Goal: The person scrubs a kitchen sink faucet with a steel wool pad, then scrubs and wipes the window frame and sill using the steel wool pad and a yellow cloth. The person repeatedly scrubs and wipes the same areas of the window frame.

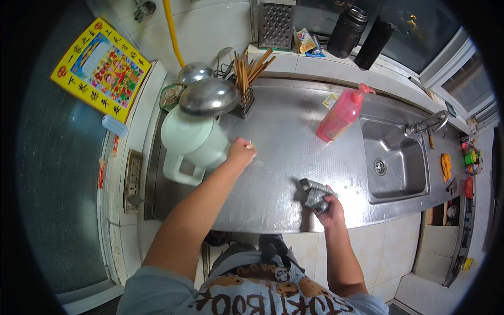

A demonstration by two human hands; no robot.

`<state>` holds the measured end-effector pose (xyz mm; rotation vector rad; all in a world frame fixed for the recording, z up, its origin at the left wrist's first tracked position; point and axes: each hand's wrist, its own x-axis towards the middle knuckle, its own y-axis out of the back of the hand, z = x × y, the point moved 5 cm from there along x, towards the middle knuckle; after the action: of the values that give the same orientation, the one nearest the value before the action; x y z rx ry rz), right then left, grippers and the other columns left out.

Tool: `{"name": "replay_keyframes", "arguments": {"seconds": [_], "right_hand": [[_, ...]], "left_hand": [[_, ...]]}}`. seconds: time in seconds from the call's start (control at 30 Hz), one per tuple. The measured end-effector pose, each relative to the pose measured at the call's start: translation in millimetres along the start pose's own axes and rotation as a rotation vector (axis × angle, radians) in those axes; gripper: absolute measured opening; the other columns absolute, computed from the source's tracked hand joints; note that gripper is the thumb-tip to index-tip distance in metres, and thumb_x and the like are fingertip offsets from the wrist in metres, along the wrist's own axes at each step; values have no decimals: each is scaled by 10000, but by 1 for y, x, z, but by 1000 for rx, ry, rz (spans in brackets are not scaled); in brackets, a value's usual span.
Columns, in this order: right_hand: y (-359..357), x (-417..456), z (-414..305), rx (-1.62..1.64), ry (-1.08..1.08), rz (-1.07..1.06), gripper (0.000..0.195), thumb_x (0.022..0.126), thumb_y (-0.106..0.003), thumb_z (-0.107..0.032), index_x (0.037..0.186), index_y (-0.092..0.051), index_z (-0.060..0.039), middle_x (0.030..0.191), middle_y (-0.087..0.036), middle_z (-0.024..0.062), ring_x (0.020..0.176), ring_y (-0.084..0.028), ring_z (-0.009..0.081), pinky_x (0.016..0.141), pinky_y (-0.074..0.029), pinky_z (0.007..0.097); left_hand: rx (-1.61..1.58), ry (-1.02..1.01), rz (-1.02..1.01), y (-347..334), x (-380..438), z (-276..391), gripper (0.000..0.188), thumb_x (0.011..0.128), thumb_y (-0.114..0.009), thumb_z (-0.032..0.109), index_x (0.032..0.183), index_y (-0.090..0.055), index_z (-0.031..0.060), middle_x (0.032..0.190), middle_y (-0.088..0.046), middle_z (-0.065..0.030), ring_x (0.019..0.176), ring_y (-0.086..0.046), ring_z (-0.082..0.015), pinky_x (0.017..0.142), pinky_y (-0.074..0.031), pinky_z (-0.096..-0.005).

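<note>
My left hand (241, 153) is closed over the steel countertop (275, 157), beside a pale green plastic electric kettle (185, 134). Something small and pale (251, 145) shows at its fingertips, too small to identify. Near the counter's front edge, my right hand (334, 210) grips a folded grey cloth (317, 197), held just above the metal. A pink pump bottle (340, 116) stands farther back, left of the sink.
At right is a steel sink (393, 161) with a curved faucet (431, 122). Behind the kettle are a domed metal lid (210, 96) and a chopstick holder (246, 100). A box grater (275, 25) and dark bottles (348, 31) stand on the back ledge. A plug (136, 200) sits low at left.
</note>
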<state>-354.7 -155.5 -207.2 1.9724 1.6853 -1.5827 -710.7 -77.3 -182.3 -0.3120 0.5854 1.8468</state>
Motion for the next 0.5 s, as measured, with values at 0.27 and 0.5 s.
{"name": "replay_keyframes", "arguments": {"seconds": [0.27,0.5], "right_hand": [[0,-2,-14,31,-19,-2,656,807,-511,-111,1445,-386,-197,1221,-574,150,918,-602,323,624,-503,420],[1,7,-21,10,-45,-2,637,792,-532,-98,1418,-451,-184,1245,-575,152,959,-598,331,658,-504,440]], "left_hand": [[437,-298,497,-44,133,54,218,771,-725,99,945,-603,54,1041,-644,-162,938,-642,-325,831,-511,-408],[516,-351,562,-53,126,61,400,818,-690,90,1191,-550,50,1249,-550,-227,1174,-544,-346,965,-468,-427]]}}
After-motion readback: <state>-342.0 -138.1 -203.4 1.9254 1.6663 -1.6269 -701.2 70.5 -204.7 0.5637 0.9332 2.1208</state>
